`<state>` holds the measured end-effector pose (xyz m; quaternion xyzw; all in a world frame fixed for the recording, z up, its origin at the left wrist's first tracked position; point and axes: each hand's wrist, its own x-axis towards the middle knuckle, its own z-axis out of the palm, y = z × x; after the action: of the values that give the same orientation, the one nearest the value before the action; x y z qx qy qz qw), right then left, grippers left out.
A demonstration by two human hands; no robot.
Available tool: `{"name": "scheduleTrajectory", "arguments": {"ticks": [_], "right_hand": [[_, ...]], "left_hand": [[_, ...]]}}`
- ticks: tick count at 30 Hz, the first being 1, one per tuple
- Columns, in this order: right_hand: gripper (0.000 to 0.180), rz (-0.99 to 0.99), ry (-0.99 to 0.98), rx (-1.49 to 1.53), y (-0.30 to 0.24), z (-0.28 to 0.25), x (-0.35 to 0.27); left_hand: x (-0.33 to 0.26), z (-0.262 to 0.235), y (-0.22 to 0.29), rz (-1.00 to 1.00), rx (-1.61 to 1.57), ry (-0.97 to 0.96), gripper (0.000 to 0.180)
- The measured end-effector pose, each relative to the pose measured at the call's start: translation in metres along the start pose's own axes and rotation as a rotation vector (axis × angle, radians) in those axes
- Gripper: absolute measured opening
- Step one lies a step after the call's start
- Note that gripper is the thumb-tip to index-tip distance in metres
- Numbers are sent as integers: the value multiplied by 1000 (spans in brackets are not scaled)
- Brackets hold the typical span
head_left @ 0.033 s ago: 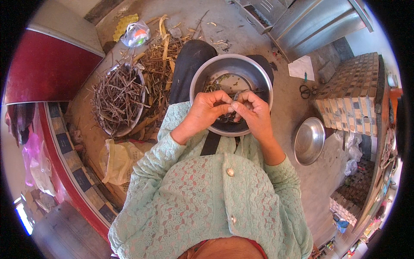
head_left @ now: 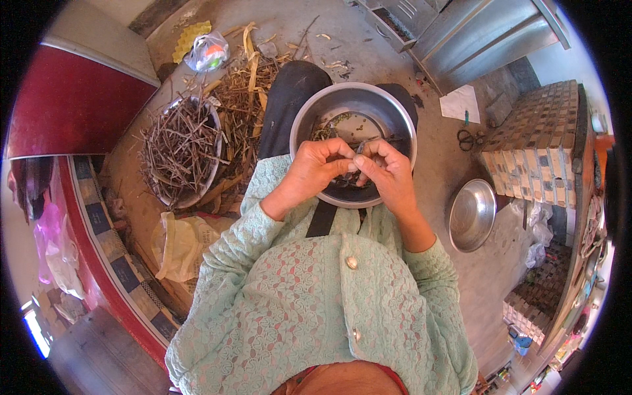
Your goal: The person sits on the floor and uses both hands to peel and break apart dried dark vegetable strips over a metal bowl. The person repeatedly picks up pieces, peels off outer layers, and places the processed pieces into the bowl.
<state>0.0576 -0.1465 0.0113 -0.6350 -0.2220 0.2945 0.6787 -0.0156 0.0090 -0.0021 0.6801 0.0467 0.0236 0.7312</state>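
Pinching a small dark plant piece (head_left: pixel 353 164) between them, the left hand (head_left: pixel 315 171) and right hand (head_left: pixel 388 172) meet fingertip to fingertip over the round steel bowl (head_left: pixel 309 118) on the lap — the bowl sits at twelve o'clock from the torso. A basin of dry brown twigs (head_left: pixel 181 150) lies at ten o'clock, an empty steel dish (head_left: pixel 471 215) at three.

light: bright daylight, soft shadows | glare: steel bowl (head_left: pixel 353 141) rim | focus: sharp centre | edges: fisheye bending, black vignette
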Motion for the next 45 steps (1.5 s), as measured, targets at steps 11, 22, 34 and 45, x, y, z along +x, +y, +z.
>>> {"name": "scheduleTrajectory", "arguments": {"ticks": [11,22,34,45], "right_hand": [[19,52,30,-35,1,2,-3],[16,57,160,-31,8,8,-4],[9,24,120,-379,-4,2,-5],[20,-28,130,-305,6,6,-3]], "left_hand": [[1,-1,-5,-96,-188,-130,7],[4,4,-7,-125,-21,32,5],[4,-2,-11,-135,-242,-42,8],[3,3,-13,-38,-386,28,13]]}}
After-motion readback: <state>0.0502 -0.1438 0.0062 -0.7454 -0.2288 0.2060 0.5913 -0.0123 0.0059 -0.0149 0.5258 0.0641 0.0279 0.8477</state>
